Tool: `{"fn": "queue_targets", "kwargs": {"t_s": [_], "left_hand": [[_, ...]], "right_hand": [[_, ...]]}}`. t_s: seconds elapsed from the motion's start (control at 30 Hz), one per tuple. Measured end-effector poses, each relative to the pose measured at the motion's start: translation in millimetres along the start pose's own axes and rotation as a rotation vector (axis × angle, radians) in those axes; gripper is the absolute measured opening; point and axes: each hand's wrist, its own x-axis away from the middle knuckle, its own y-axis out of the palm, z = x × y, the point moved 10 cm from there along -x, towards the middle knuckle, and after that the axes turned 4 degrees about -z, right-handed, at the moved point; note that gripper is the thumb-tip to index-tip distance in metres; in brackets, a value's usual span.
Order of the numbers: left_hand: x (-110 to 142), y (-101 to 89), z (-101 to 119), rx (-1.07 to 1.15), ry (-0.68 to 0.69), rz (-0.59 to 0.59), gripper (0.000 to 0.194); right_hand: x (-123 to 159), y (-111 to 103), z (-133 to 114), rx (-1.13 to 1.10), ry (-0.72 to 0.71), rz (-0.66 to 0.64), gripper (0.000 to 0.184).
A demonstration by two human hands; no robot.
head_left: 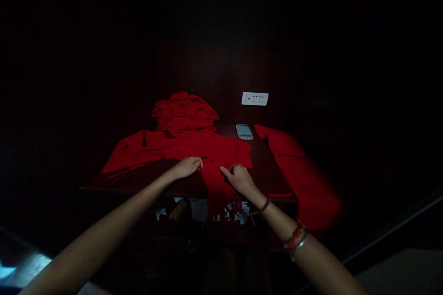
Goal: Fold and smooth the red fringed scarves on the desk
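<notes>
Head view: a dark wooden tabletop [265,168] stands against a dark wall [221,67] in a dim room, much of it lost in shadow. A white socket plate [255,98] is set in the wall, right of centre, above the far edge. A red scarf [221,147] lies across the tabletop, one fringed end hanging over the near edge. Behind it, far left, sits a crumpled red heap [187,111]; a phone [244,132] lies farther right, near the wall. Another red cloth [294,159] drapes over the right side. Below the near edge, pale items [199,209] and a brown block [180,209] show in shadow. The left hand [188,166] touches the scarf's edge with curled fingers; whether it pinches cannot be told. The right hand [240,179] rests on the scarf, thumb apart from bent fingers, its grip unclear. Pale light [31,267] shows near left.
</notes>
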Motion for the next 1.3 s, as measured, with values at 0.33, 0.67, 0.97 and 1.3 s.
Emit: {"fn": "queue_targets", "kwargs": {"t_s": [0.33, 0.67, 0.97, 1.3], "left_hand": [[3.5, 6.0, 18.3, 0.664, -0.19, 0.057, 0.013], [3.1, 18.1, 24.7, 0.174, -0.175, -0.07, 0.024], [-34.1, -11.6, -23.9, -0.248, -0.318, 0.211, 0.061], [-44.7, 8.1, -41.6, -0.208, -0.473, 0.041, 0.094]], "right_hand": [[-5.6, -37.4, 70.8, -0.596, 0.149, 0.302, 0.011], [18.1, -36.5, 77.3, 0.008, 0.059, -0.184, 0.035], [-33.3, -53.4, 38.1, 0.2, 0.117, 0.088, 0.049], [-102.4, -33.0, 86.3, -0.025, 0.342, -0.062, 0.06]]}}
